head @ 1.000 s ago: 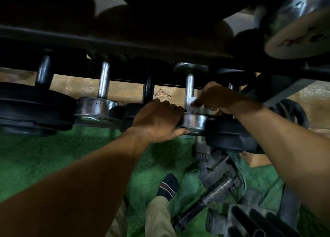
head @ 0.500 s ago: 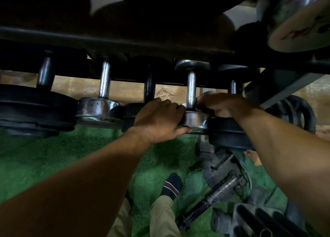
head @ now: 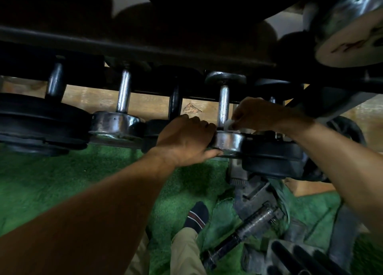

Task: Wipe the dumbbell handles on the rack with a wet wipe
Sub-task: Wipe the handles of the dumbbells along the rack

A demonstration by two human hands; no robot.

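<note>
While the left hand [head: 186, 142] curled its fingers over the near chrome end plate [head: 228, 143] of a small dumbbell, thumb underneath the plate's lower edge, the right hand [head: 261, 114] pinched a white wet wipe [head: 229, 123] against the bottom of that dumbbell's knurled steel handle [head: 223, 104]. Only a small crumpled corner of the wipe showed between the fingertips, touching the handle just above the plate. The handle ran away from the camera to a dark far plate [head: 224, 78] tucked under the upper rail of the black rack [head: 145, 51].

This dumbbell sat on the lower tier, towards the right of the row. Just left of it stood a black-handled dumbbell [head: 175, 102], largely hidden behind the left hand, then a chrome dumbbell [head: 118, 122] with a bright handle, then a big black-plated dumbbell [head: 37, 121] at the far left. To the right, touching the gripped plate, was a black rubber plate [head: 271, 156]. A large chrome dumbbell head [head: 348, 32] hung in the upper right corner on the tier above.

Below lay green turf flooring [head: 62, 181], a striped dark sock [head: 196, 214] above a khaki trouser leg [head: 184, 252], and a loose threaded bar [head: 244, 231] among other gear on the floor.
</note>
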